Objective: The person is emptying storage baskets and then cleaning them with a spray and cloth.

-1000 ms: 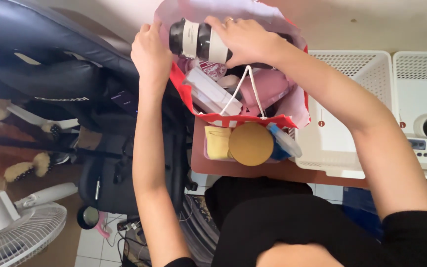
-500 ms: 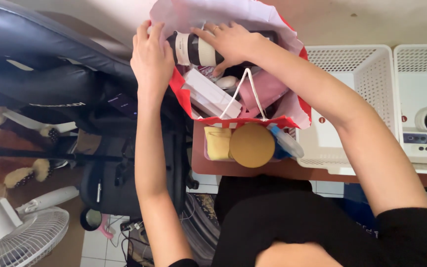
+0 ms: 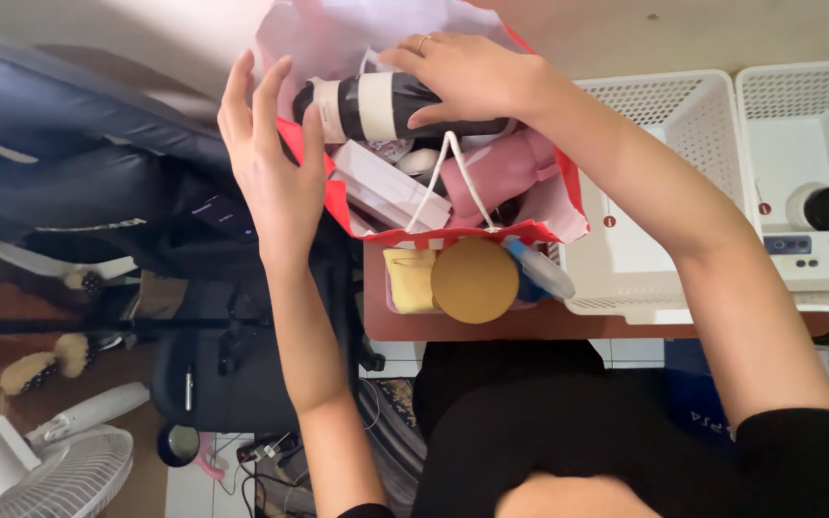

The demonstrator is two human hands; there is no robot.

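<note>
Black-and-white bottle (image 3: 376, 105) lies under right-hand fingers (image 3: 414, 59).

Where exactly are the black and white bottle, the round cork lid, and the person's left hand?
black and white bottle (image 3: 368, 106), head view, on its white band.
round cork lid (image 3: 474, 280), head view, centre of its flat top.
left hand (image 3: 269, 168), head view, middle of the back of the hand.

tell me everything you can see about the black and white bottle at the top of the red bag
The bottle is a dark, glossy cylinder with broad white bands around it, plastic by the look. It lies on its side across the open mouth of the red bag, above a white box and pink items. The right hand rests on its right part, fingers over it; the left hand is open by its left end, contact unclear.
</note>
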